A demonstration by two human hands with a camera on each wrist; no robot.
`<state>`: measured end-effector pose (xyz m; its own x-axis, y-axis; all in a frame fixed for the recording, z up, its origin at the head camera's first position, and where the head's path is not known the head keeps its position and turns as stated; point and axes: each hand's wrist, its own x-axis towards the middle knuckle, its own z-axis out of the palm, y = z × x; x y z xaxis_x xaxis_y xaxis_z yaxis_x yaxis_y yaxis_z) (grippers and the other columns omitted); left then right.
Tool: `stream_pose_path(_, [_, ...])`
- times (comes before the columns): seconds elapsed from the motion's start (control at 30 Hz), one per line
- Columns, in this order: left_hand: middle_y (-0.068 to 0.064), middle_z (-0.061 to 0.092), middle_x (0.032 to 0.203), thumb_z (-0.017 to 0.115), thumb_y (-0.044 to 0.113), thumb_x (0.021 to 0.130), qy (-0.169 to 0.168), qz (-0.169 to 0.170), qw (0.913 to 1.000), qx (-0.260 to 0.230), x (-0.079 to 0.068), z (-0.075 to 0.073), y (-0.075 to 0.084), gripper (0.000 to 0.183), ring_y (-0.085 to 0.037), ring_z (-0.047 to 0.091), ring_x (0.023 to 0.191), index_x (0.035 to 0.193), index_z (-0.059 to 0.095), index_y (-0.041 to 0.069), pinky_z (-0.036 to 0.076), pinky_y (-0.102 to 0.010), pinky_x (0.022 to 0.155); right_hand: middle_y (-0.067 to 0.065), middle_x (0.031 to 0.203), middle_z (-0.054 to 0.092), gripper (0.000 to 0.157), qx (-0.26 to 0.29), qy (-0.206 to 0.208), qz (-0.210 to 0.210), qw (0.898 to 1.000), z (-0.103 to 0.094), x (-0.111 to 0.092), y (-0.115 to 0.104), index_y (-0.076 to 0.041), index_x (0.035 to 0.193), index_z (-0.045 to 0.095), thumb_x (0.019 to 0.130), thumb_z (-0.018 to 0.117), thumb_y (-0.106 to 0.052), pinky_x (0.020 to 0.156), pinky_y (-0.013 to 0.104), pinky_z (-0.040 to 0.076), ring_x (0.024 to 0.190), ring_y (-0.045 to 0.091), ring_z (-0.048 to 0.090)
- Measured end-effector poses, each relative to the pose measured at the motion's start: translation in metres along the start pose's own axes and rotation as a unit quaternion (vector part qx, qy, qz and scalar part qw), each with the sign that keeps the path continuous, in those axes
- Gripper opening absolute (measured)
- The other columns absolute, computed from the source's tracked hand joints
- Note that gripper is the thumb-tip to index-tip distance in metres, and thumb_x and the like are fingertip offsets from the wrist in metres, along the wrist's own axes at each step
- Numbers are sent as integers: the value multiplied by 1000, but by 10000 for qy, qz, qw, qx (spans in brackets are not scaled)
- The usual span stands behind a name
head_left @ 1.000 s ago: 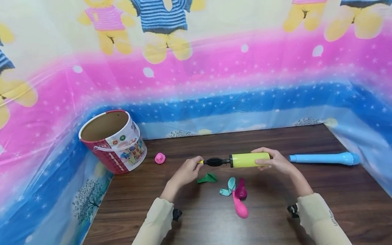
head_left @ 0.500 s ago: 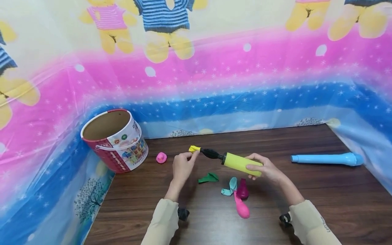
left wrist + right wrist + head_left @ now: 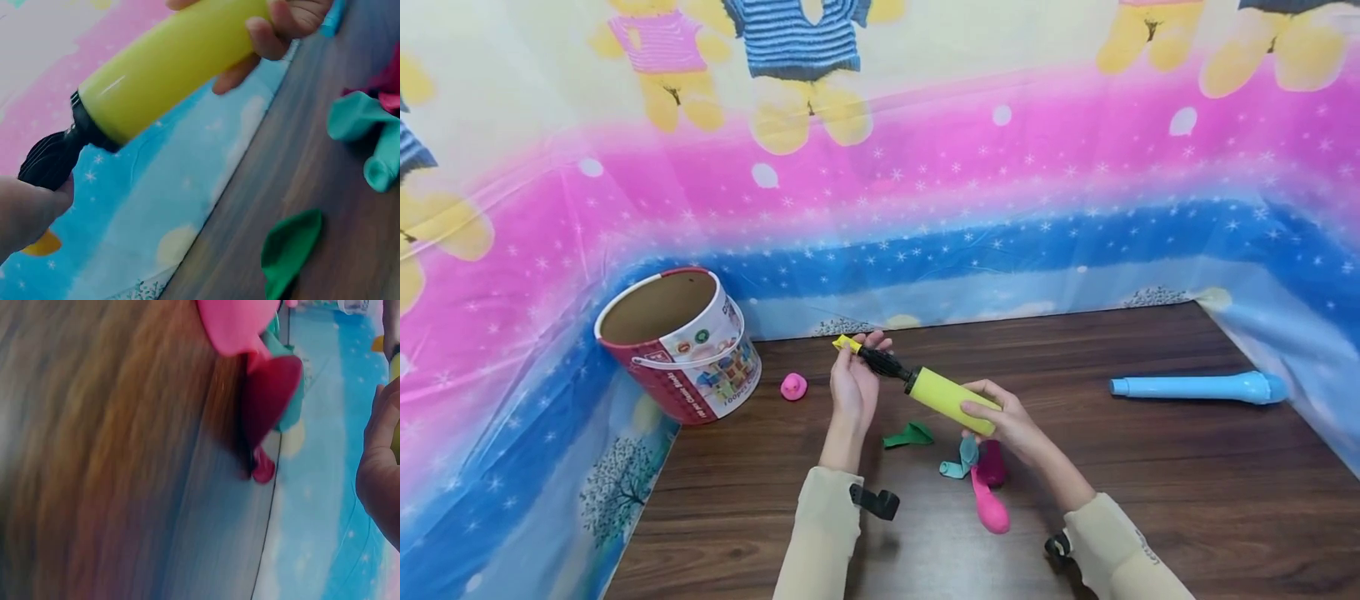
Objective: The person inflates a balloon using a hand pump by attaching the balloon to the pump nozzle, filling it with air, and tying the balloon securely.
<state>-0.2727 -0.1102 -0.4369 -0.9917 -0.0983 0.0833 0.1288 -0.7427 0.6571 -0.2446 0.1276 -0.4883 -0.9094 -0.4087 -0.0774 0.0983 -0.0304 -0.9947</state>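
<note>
My right hand [image 3: 1011, 423] grips the yellow-green barrel of a balloon pump [image 3: 951, 398], which is tilted with its black ribbed nozzle [image 3: 883, 362] up and to the left. A small yellow balloon [image 3: 846, 342] sits at the nozzle's tip. With its palm turned up, my left hand [image 3: 855, 387] pinches the balloon at that tip, its other fingers behind the nozzle. In the left wrist view the hand [image 3: 28, 209] hides most of the balloon [image 3: 44, 244]. Below the pump, a green balloon [image 3: 909, 435] lies flat on the table.
Teal [image 3: 960, 458], dark magenta [image 3: 992, 462] and pink [image 3: 991, 504] balloons lie together near the right hand. A pink rubber duck [image 3: 793, 386] and a bucket [image 3: 685, 350] stand at the left. A blue toy microphone [image 3: 1198, 387] lies at the right.
Both hands have carried the pump leftward, and it has tilted from level to nozzle-up. My left hand has turned from palm-down to palm-up at the nozzle.
</note>
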Motion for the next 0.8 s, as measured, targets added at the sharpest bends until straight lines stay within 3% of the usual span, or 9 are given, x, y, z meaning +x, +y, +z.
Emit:
stream_pose_path(0.1, [1, 70, 82, 20, 32, 108, 541, 297, 9981, -65, 7, 5, -3, 36, -15, 69, 73, 93, 45, 11, 55, -31, 78, 16, 111, 53, 51, -142, -45, -101, 9998, 9, 3, -1, -6, 141, 43, 96, 61, -21, 60, 25, 53, 69, 14, 67])
stream_pose_path(0.2, [3, 68, 73, 24, 34, 107, 1210, 532, 9912, 3, 16, 7, -7, 35, -12, 66, 60, 86, 44, 13, 56, -29, 65, 17, 111, 54, 55, -337, -49, -227, 9992, 20, 7, -2, -10, 145, 44, 95, 63, -23, 56, 26, 51, 63, 12, 64])
stream_pose_path(0.4, [4, 66, 83, 26, 33, 107, 2292, 631, 9713, -27, 30, 2, -14, 34, -9, 61, 58, 91, 45, 9, 56, -26, 59, 15, 98, 57, 54, -734, 44, -432, 9964, 37, 13, -4, -15, 143, 49, 93, 66, -23, 53, 32, 51, 58, 15, 59])
stream_pose_path(0.53, [0, 68, 92, 28, 32, 107, 2256, 620, 9718, -309, 33, -1, -16, 34, -13, 67, 61, 87, 44, 9, 59, -31, 58, 15, 94, 55, 53, -918, 83, -541, 9943, 40, 11, -5, -14, 143, 49, 93, 66, -23, 53, 36, 53, 58, 19, 58])
stream_pose_path(0.67, [1, 62, 67, 27, 31, 108, 2097, 679, 9751, -247, 33, -2, -18, 35, -12, 58, 45, 82, 41, 13, 52, -26, 46, 14, 92, 55, 52, -939, 125, -560, 9939, 39, 9, -4, -15, 142, 51, 93, 65, -23, 52, 35, 52, 57, 22, 57])
stream_pose_path(0.8, [5, 44, 53, 25, 31, 108, 2202, 875, 9710, 310, 32, 1, -18, 37, -9, 45, 38, 79, 40, 14, 40, -22, 39, 14, 92, 56, 51, -919, 107, -613, 9938, 39, 8, -3, -15, 142, 50, 93, 65, -22, 52, 35, 52, 56, 20, 57])
